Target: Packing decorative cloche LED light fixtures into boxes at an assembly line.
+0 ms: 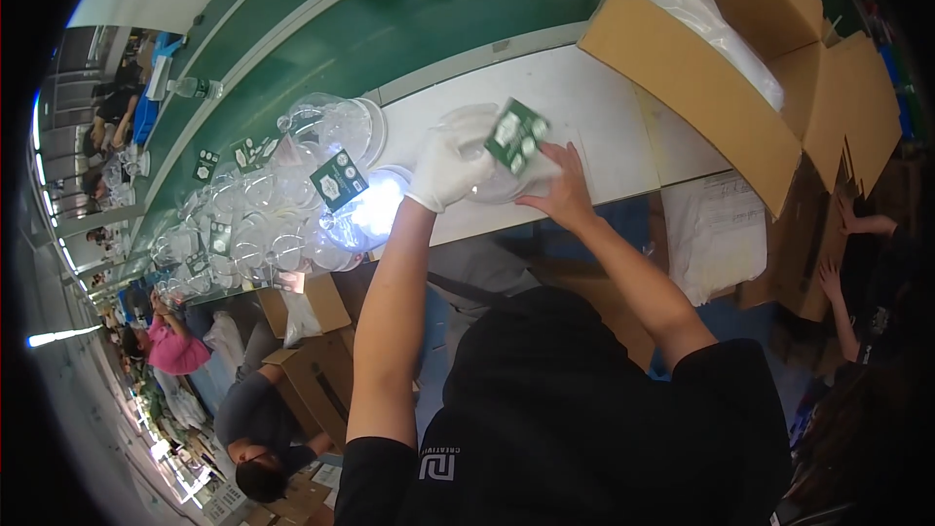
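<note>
My left hand point(450, 168), in a white glove, grips the left side of a clear round plastic container point(495, 187) above the white worktop. Bare, my right hand point(567, 187) holds the same container at its right rim, thumb below and fingers above. A green printed card point(517, 135) sits at the container's top, between both hands; blur hides how it is attached. Close to my left forearm, another green card point(339, 180) lies on the nearest of several similar clear containers point(263, 195), beside a bright glare.
A large open cardboard box point(701, 78) with a plastic liner point(696, 15) stands at the right. Papers in plastic point(716, 234) hang over the near edge of the worktop point(594, 97). Behind runs a green conveyor belt point(438, 24). Another person's hands point(845, 244) touch a box at far right.
</note>
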`<state>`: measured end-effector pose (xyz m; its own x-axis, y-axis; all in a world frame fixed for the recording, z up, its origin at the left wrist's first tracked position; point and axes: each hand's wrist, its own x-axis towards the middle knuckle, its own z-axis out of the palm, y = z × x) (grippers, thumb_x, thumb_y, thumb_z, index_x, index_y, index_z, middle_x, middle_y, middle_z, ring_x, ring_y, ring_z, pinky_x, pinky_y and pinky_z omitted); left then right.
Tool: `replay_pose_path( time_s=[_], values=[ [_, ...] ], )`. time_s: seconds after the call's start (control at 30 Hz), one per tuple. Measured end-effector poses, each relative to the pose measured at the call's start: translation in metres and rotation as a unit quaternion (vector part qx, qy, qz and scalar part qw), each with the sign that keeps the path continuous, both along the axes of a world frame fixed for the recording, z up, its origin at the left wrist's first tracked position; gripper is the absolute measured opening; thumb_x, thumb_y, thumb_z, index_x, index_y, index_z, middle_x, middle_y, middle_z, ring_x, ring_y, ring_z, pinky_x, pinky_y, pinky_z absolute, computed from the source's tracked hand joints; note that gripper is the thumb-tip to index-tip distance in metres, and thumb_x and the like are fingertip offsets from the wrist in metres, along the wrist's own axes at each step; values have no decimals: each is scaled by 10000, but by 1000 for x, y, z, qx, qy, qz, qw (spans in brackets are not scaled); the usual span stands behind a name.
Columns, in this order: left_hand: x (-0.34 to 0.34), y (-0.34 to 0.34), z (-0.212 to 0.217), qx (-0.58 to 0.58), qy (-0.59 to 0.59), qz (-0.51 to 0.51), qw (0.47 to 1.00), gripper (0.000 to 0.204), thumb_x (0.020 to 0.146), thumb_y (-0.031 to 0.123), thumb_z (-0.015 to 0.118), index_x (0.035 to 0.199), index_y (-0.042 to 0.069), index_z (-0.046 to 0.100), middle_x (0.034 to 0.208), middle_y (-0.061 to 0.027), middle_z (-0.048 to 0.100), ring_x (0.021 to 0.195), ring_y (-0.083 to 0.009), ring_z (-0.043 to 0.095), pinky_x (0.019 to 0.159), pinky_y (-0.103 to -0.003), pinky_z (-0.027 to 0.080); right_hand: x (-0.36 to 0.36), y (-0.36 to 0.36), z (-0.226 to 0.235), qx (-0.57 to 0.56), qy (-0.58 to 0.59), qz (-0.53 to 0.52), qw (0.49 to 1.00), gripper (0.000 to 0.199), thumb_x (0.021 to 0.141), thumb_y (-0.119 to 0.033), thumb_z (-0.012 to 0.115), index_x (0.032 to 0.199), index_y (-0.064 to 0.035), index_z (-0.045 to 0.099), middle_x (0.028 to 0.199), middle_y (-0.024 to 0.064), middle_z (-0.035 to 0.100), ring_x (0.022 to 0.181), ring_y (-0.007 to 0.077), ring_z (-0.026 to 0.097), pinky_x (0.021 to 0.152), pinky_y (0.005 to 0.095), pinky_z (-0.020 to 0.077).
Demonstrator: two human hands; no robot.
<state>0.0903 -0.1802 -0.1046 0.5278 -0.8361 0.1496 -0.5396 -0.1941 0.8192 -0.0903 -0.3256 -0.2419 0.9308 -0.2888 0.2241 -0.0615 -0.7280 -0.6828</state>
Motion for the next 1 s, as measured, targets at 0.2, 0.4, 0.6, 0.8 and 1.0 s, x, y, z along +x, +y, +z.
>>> replay_pose_path(
  time_s=[0.2, 0.4, 0.6, 0.8, 1.0],
  values=[
    [-13, -19, 14, 58, -91, 10, 994, 363, 770, 206, 682, 1111, 97, 735, 1196, -119, 707, 1139, -341, 640, 1007, -412, 485, -27, -18, 5, 58, 30, -1, 998, 1109, 608, -364, 927, 1487, -9, 353, 1473, 186, 434, 1393, 369, 390, 1202, 527, 261],
    [-25, -12, 5, 29, -78, 58, 995, 373, 784, 107, 701, 1156, 111, 720, 1189, -91, 704, 1100, -295, 658, 972, -367, 507, -2, -5, 4, -24, 80, 20, 996, 1220, 618, -535, 882, 1527, 28, 295, 1612, 206, 287, 1536, 342, 185, 1248, 538, 88],
    [-45, -8, -8, -42, -121, 211, 969, 399, 752, 222, 766, 1111, 61, 699, 1149, -136, 695, 1068, -336, 655, 958, -402, 501, 2, 0, -1, -41, 118, -4, 992, 1238, 618, -543, 881, 1527, 45, 281, 1617, 207, 288, 1544, 323, 170, 1245, 551, 55],
    [-40, -3, -6, -46, -125, 110, 985, 393, 736, 157, 709, 1114, 51, 699, 1169, -157, 690, 1095, -360, 645, 973, -417, 502, -11, 17, -1, -16, 104, -42, 994, 1172, 591, -533, 899, 1458, 46, 363, 1529, 222, 394, 1499, 353, 263, 1234, 579, 91],
    [-22, -3, 12, 39, -104, -7, 994, 378, 737, 127, 670, 1103, 41, 710, 1154, -165, 702, 1102, -347, 656, 994, -415, 502, -19, 13, -1, -26, 91, -25, 995, 1174, 592, -522, 909, 1441, 53, 339, 1470, 272, 408, 1445, 402, 329, 1231, 585, 126]
  ],
)
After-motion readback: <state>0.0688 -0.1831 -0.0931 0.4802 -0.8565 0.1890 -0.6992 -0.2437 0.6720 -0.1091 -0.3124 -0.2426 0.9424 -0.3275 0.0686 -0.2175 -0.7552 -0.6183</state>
